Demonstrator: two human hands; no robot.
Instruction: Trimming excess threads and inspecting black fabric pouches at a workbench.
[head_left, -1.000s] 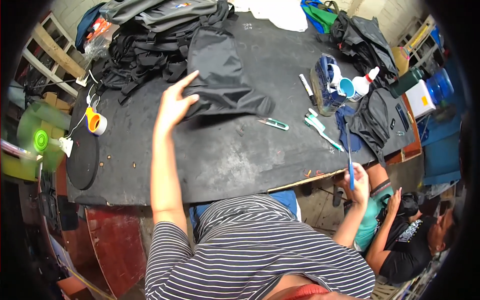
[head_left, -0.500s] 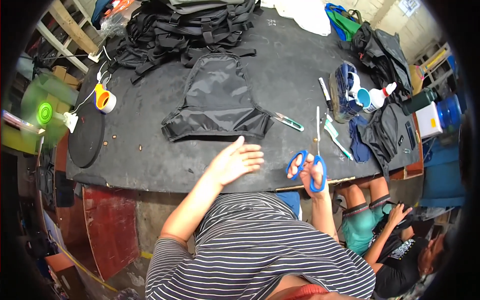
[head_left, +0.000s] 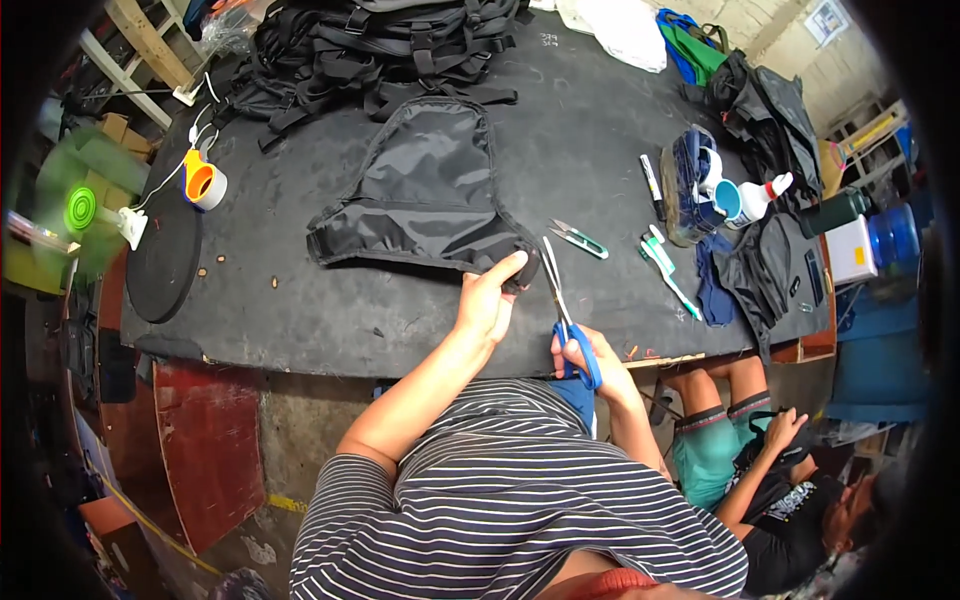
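Bare tabletop [head_left: 300, 310] lies left of the fabric panel [head_left: 420, 200]; thread snips [head_left: 580, 239] crowd its right.

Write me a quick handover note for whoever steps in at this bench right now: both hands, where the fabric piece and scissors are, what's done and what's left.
Left hand: grip pinches the near right corner of the black fabric panel, which lies flat on the black table.
Right hand: fingers in the blue handles of the scissors, blades pointing up beside that corner, apart from it.
Done: panel laid out, corner held.
Left: no cut shows yet; the trim at that corner seems still to do.
Nearby: small snips, stack of black bags behind.
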